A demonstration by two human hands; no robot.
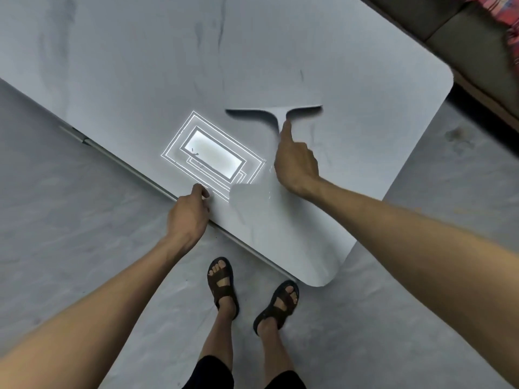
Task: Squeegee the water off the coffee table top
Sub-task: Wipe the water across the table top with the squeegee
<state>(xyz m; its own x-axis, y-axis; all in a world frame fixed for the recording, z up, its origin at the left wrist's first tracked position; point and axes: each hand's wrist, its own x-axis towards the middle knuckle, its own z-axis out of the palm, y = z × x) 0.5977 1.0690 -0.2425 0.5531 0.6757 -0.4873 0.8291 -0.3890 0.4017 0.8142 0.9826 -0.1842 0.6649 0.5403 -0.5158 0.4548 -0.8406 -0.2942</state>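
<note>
Pale grey plastic shows past the right hand (295, 161), whose fingers (285, 130) are wrapped shut on the handle of the squeegee (276, 112), the forefinger laid straight along it toward the blade. The left hand (188, 214) sits at the near edge of the bench (126, 66), its fingers curled together over the rim, seemingly bracing it.

The squeegee lies right of centre in the frame, on the right half of the bench top. Its blade runs left to right across the picture, that being its long axis; the handle points down the frame toward the person, so the T stands upright in view.

To do this stroke well, I judge the blade should stay flat along its whole length with even forefinger pressure, drawn in one steady pull toward the near edge, each pass overlapping the last. Water itself is hard to make out; a bright ceiling-light reflection (213, 153) left of the right hand suggests a wet sheen.
</note>
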